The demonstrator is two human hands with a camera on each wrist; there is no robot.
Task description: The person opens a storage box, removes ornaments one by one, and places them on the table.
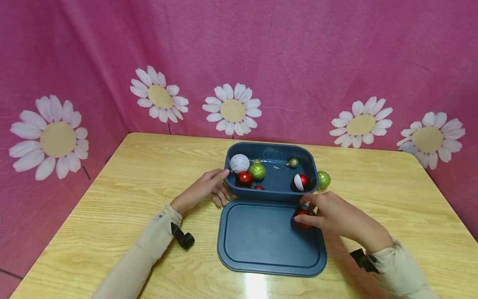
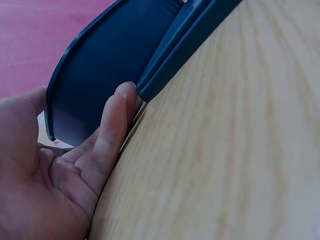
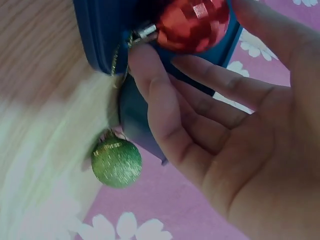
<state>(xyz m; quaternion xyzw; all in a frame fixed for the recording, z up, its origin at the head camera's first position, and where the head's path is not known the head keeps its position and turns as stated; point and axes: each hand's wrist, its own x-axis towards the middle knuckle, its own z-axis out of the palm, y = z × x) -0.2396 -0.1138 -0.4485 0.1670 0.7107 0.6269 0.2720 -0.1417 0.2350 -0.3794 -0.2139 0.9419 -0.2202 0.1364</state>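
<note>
- The right hand (image 1: 332, 211) has its thumb and forefinger curved about a red faceted ball (image 3: 195, 27), so the space between them is narrow, as wide as this ball.
- The red faceted ball is between these fingers, above the right far corner of the blue lid (image 1: 261, 245); its golden cord (image 3: 115, 60) hangs beside the forefinger.
- The left hand (image 1: 207, 187) holds no ball: its thumb touches the rim of the blue box (image 1: 272, 195), at the left end, and its other fingers reach lower, near the corner of the lid, with a wide space between thumb and fingers.
- Inside the box, just to the right of the left thumb, there lie a white ball (image 1: 240, 163), a green glitter ball (image 1: 257, 170) and a shiny red ball (image 1: 244, 179); a small red piece (image 1: 259, 187) is partly hidden by the near wall.
- Just beyond the right fingertips, also in the box, is a red-and-white ball (image 1: 301, 182); farther from them is a small gold ball (image 1: 293, 162).
- Behind the right knuckles, outside the box and just beside its right end, another green ball (image 1: 324, 180) rests on the wooden table (image 1: 149, 158).
- Far beyond both hands hangs a pink cloth (image 1: 291, 62) with white flowers.
</note>
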